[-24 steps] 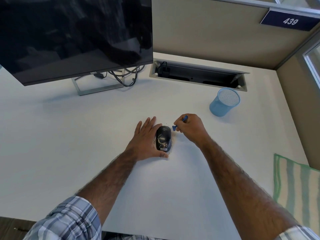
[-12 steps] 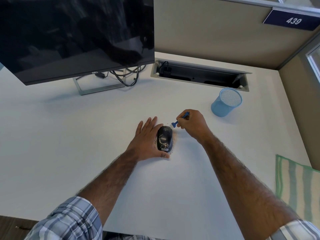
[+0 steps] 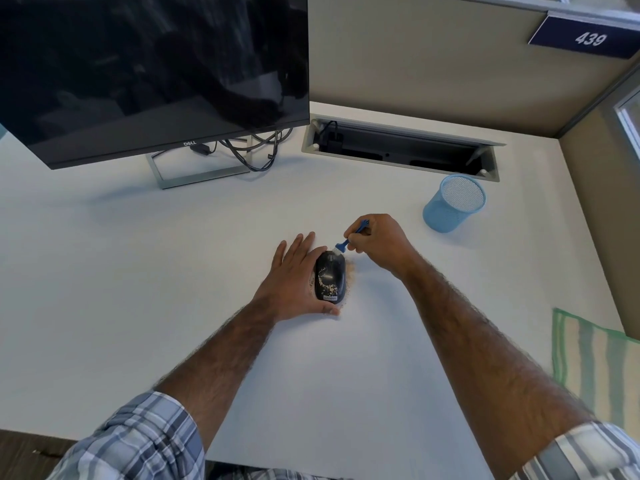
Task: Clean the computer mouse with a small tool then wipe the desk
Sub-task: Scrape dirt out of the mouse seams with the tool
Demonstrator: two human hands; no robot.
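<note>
Two hands at work on white counter (image 3: 138, 289), mid-frame. Left hand (image 3: 294, 282) laid flat and released, fingers spread, palm edge and thumb pressed against left and near sides of black mouse (image 3: 330, 277), bracing rather than gripping. Mouse lying flat on counter, label end toward the wearer, top speckled with pale tan crumbs; more tan dust scattered on counter just beside its right flank and near end. Right hand (image 3: 379, 245) clenched around small blue brush (image 3: 349, 239), handle poking out above the knuckles, pale bristle tip touching far front edge of mouse. Blue mesh cup (image 3: 452, 204) standing upright well to the right, near open cable tray (image 3: 401, 148) set into counter. Dark monitor (image 3: 152, 71) on silver stand at far left, cables bunched behind. Green-and-cream striped cloth (image 3: 588, 362) lying at right edge of counter, well apart from mouse. Plaid sleeves at both lower corners.
</note>
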